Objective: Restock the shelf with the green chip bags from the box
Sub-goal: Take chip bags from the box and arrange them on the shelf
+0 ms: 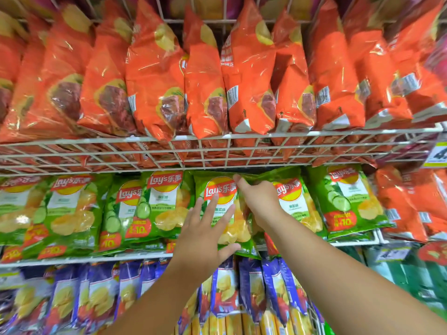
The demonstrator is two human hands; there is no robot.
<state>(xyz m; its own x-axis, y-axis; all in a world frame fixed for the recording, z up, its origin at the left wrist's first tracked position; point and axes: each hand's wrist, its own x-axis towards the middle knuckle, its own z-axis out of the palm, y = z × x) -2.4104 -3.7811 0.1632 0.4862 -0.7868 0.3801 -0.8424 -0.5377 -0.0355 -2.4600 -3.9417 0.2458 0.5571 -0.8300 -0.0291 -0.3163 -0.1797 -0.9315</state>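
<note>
Your left hand [205, 228], fingers spread, presses the green bag [221, 201]; your right hand [260, 201], at three o'clock, pinches its edge. Let go early and it may slide off the shelf [135, 257].

Both forearms are bare up to the frame's edge, no sleeve showing. The left hand [205, 234] and right hand [260, 201] (fingernails short) wear nothing.
</note>
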